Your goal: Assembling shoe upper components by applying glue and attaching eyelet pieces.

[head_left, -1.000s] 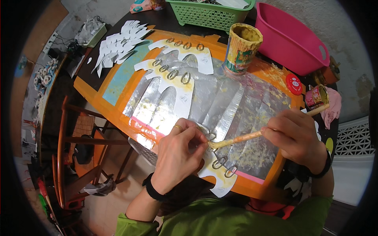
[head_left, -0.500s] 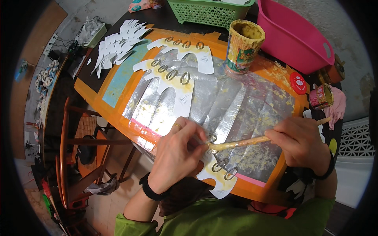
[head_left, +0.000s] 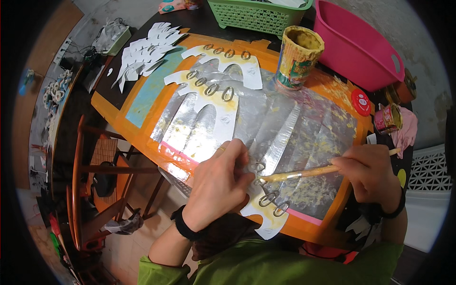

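A long, thin brush (head_left: 304, 173) with a yellow-smeared handle is held by its shaft in my right hand (head_left: 369, 175). Its tip touches a metal ring (head_left: 260, 180) on a white scalloped cutout (head_left: 271, 222), stained yellow along the ring line. My left hand (head_left: 213, 187) grips that cutout's far end, fingers closed and partly covering it. More oval rings (head_left: 280, 208) sit along its edge. Beyond lie two similar white cutouts, one nearer (head_left: 223, 111) and one farther (head_left: 249, 73), each with several rings and yellow smears.
A yellow-crusted can (head_left: 299, 59) stands on the smeared, shiny sheet (head_left: 308, 142). Behind are a green basket (head_left: 256, 16) and a pink tub (head_left: 356, 50). White cutouts (head_left: 145, 52) are piled at far left. A red lid (head_left: 361, 102) and small can (head_left: 387, 118) lie right; a wooden chair (head_left: 123, 171) stands left.
The brush tip and my right hand have shifted slightly right. My left fingers have moved a little, still on the cutout. The whole view has shifted slightly.
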Action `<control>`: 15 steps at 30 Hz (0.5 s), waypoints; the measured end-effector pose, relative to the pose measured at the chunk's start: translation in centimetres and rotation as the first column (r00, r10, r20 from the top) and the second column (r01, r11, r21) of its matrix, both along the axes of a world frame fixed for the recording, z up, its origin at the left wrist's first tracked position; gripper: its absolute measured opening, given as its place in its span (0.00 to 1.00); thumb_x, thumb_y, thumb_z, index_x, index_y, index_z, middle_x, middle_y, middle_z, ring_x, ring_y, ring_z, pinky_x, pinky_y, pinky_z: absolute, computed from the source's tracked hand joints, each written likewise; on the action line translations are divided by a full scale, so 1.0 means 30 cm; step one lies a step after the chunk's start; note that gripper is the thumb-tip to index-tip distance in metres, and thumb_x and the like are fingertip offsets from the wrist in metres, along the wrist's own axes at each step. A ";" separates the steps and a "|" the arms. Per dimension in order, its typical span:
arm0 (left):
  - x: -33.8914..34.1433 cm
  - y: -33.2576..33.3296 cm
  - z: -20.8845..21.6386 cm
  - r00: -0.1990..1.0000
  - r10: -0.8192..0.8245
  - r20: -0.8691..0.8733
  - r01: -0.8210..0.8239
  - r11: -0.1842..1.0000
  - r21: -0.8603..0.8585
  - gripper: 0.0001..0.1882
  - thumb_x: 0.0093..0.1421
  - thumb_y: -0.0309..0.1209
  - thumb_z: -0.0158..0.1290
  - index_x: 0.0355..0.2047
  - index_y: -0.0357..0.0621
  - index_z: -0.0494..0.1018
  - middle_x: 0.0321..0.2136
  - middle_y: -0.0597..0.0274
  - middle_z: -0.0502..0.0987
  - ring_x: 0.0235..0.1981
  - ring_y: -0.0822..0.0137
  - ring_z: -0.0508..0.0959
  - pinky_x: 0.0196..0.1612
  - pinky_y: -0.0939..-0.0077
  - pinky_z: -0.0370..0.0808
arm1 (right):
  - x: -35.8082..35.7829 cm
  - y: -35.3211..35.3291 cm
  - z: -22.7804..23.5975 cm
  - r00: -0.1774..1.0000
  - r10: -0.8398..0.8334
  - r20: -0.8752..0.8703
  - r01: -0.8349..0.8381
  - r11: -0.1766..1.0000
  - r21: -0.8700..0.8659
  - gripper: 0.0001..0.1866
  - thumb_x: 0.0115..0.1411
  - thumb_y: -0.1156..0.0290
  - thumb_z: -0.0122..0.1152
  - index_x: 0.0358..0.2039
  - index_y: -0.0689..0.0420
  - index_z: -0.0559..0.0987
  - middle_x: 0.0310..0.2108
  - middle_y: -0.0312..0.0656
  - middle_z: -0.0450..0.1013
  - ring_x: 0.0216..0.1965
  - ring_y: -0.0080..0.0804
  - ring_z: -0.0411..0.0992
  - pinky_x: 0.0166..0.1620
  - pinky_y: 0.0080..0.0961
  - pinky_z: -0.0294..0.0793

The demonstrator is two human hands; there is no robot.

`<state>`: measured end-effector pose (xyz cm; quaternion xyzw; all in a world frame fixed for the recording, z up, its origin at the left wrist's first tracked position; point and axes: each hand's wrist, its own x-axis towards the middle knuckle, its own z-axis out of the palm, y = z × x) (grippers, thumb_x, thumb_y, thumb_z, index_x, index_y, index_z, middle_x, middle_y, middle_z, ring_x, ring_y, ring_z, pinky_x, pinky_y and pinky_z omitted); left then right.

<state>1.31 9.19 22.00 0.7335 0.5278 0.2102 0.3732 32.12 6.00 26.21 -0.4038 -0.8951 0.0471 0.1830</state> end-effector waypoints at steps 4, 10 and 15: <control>0.001 -0.003 -0.005 1.000 0.014 0.021 -0.014 1.000 -0.006 0.19 0.50 0.23 0.64 0.38 0.43 0.66 0.25 0.60 0.72 0.26 0.65 0.78 0.31 0.71 0.73 | 0.035 0.000 0.007 0.998 -0.020 -0.064 0.020 1.000 0.003 0.11 0.45 0.79 0.63 0.33 0.60 0.81 0.24 0.41 0.73 0.21 0.38 0.73 0.23 0.30 0.70; 0.008 -0.012 0.014 0.998 0.043 0.043 -0.040 0.997 -0.065 0.26 0.50 0.21 0.62 0.48 0.47 0.66 0.33 0.59 0.73 0.27 0.63 0.80 0.33 0.69 0.75 | 0.141 -0.014 0.020 0.960 -0.168 -0.224 0.185 0.981 0.057 0.13 0.51 0.84 0.59 0.38 0.65 0.81 0.28 0.45 0.73 0.24 0.33 0.71 0.29 0.23 0.68; 0.013 -0.019 0.020 0.999 0.017 -0.029 -0.015 0.997 0.070 0.32 0.48 0.20 0.62 0.55 0.49 0.68 0.47 0.50 0.69 0.37 0.57 0.78 0.41 0.64 0.75 | 0.191 0.003 -0.008 0.700 -0.612 -0.368 0.569 0.789 -0.232 0.12 0.56 0.80 0.63 0.41 0.67 0.80 0.32 0.45 0.72 0.27 0.32 0.70 0.32 0.22 0.67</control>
